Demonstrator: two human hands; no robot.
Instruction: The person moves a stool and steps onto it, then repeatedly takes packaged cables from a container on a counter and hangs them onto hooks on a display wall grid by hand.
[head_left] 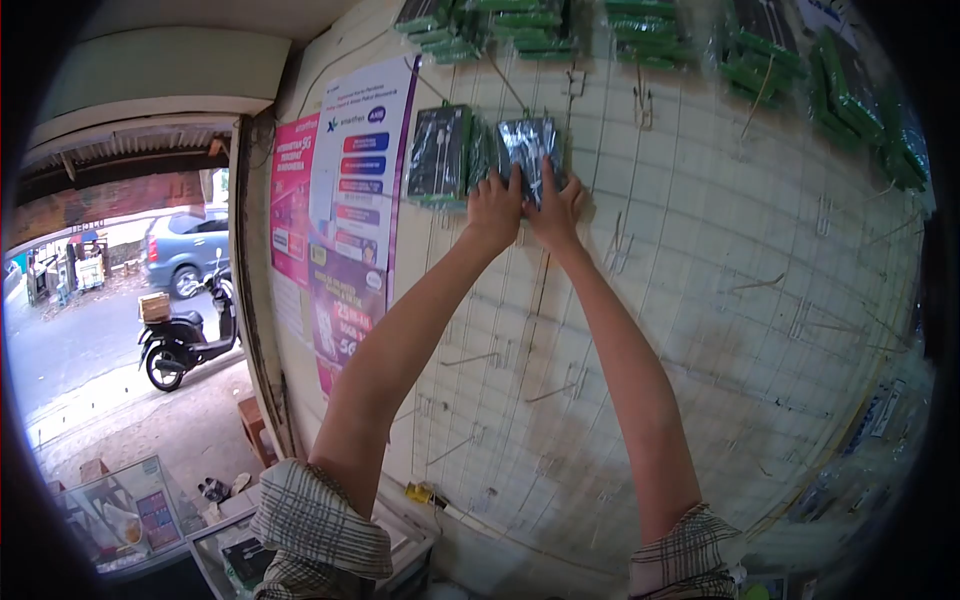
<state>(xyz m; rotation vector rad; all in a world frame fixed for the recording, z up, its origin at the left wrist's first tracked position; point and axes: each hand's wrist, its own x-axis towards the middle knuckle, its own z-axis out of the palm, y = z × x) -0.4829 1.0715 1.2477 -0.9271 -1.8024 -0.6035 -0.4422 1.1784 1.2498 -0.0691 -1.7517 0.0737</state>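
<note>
Both arms reach up to a packaged cable (527, 140), a dark box in clear plastic with a white cable pictured on its front, hanging from a hook on the wall grid. My left hand (495, 209) grips its lower left corner, fingers partly hidden behind the plastic. My right hand (557, 212) holds the lower right side, with a finger stretched up over the front. Just left hangs a stack of similar cable packs (438, 152), close to my left hand.
More green-edged packs (650, 35) hang along the top of the wire grid (690, 310). Metal hooks (762, 282) stick out from it. Posters (350, 190) cover the wall at left. A glass display case (125, 515) stands low left, near a doorway with a parked scooter (190, 335) outside.
</note>
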